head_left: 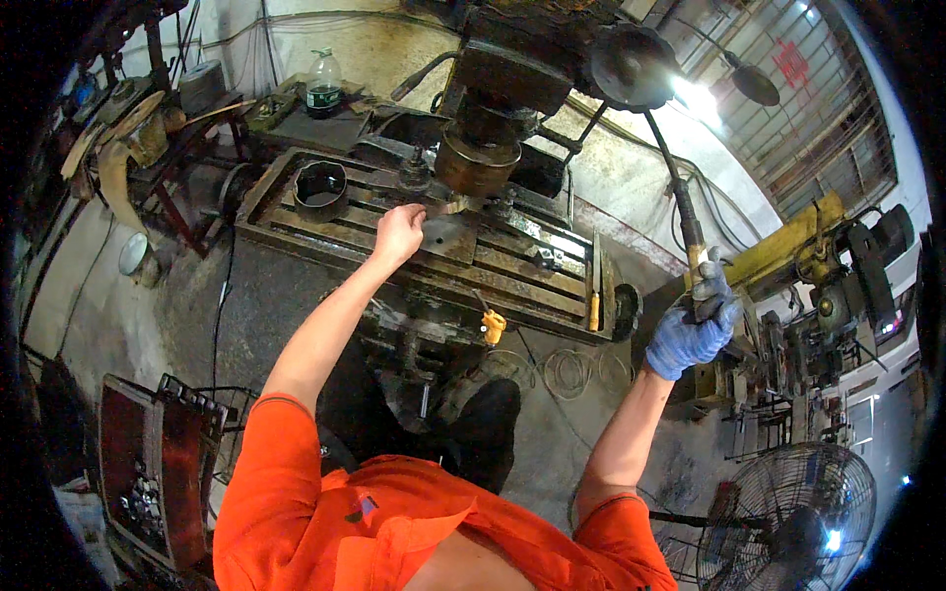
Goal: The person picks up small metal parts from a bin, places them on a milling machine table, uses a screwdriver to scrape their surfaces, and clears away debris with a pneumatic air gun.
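Pinching a small brush (pixel 449 207) by its handle, the bare L grip (pixel 399 234) is hovering above the slotted worktop (pixel 512 286). Brush is sticking out R of that grip, long axis running approx. sideways, bristle end pointing twd the spot just under the round spindle housing (pixel 478 163); can't tell if it's touching anything. L grip is obv. the nearer one; gloved R grip (pixel 698 320) is wrapping round the lever handle (pixel 696 254), well apart to the R. Brush is looking tan-brown, narrow, w/ detail too small to read. Open dark tin (pixel 320 209) is standing L of the L grip; yellow-handled tool (pixel 594 310) is lying betw. both grips, nearer R.
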Demonstrator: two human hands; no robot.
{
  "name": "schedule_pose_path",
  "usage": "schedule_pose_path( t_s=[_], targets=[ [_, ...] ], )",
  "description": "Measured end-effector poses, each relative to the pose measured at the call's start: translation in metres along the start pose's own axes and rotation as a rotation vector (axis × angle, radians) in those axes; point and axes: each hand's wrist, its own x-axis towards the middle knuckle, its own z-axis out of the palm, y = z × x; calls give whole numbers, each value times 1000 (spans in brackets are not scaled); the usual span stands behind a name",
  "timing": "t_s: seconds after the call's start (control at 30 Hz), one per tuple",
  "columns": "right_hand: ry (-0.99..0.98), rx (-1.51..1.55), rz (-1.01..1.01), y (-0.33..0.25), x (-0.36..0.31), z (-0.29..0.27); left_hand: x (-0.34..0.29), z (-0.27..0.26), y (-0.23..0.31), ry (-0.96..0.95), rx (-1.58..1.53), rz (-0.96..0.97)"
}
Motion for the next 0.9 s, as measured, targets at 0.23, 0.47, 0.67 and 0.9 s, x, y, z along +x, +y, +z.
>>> schedule_pose_path(
  t_s=[0.23,0.47,0.67,0.9],
  targets=[
    [-57,124,-21,9,-7,-6,-9,-13,-6,-68,-38,19],
    [-37,38,-43,9,-18,-2,-18,-31,19,-226,-171,-148],
    [-122,161,-107,18,-11,-12,-18,-25,4,-161,-168,-95],
    [-21,52,-136,11,2,-14,-16,-19,-9,-151,-135,-44]
  ],
)
